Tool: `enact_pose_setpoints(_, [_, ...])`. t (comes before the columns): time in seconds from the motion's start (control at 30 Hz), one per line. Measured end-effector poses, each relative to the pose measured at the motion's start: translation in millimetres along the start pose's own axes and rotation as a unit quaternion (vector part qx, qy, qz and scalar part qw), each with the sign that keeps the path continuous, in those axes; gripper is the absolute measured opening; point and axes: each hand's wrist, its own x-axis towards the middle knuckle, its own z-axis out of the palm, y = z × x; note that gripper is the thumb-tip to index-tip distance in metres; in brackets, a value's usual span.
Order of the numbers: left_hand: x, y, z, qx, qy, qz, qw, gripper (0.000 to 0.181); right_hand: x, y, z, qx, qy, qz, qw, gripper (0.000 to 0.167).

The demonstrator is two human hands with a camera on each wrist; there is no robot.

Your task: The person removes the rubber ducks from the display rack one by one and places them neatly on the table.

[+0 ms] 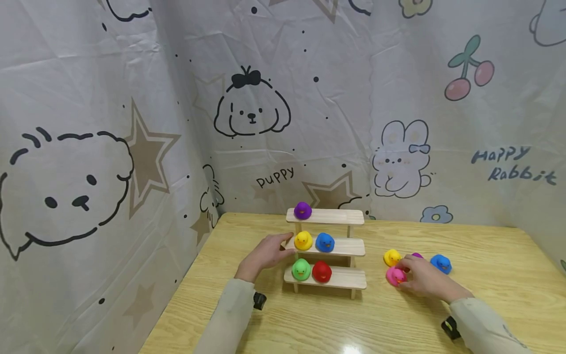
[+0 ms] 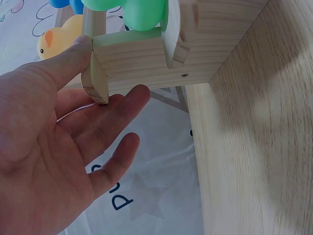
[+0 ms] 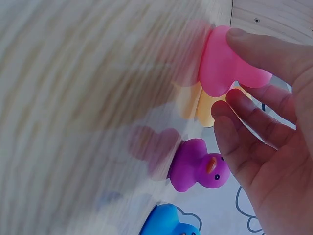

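Right hand (image 1: 426,279): my thumb and forefinger pinched a smooth, round-bodied pink toy duck (image 1: 393,276), the thumb on the side nearer me, perhaps because its neighbours crowded the far side; my other fingers curved loosely beside it

Left hand (image 1: 267,253): thumb and forefinger gripped the left end of the middle board of a pale wooden three-tier stand (image 1: 345,279), I judge to steady so light a frame; the remaining fingers spread away holding nothing

Pink duck: it sat on the glossy wood-grain tabletop (image 1: 398,324), right of the stand, just in front of a small yellow toy duck (image 1: 391,257)

Loose ducks: a glossy purple toy duck (image 3: 188,166) and a bright blue toy duck (image 1: 441,264) stood near my right hand, probably grouped there for easy reach

Stand's tiers: purple on top, yellow and blue on the middle, green and red below, gathered leftward and facing me, likely so each showed plainly
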Motion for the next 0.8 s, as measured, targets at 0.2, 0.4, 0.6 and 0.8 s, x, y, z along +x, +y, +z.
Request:
enact_pose_setpoints(0.2, [0.5,0.3,0.1,0.003,0.001,0.002,1.0,0.056,-2.6,-1,-2,0.01,0.001,0.001,1.0,0.038])
enact_pose_setpoints(0.4, [0.1,0.9,-0.6,0.005,0.001,-0.004,1.0,0.056,-5.2,-6,-11,0.012,0.023,-0.003,0.9997,0.046])
enact_pose_setpoints(0.6, [-0.5,1.8,-1.4,0.005,0.002,-0.004,1.0,0.056,-4.2,-16,-22,0.015,0.022,0.008,0.9996,0.044])
enact_pose_setpoints(0.8, [0.0,1.4,-0.8,0.005,-0.001,-0.003,1.0,0.056,-4.7,-22,-24,0.013,0.037,-0.001,0.9992,0.04])
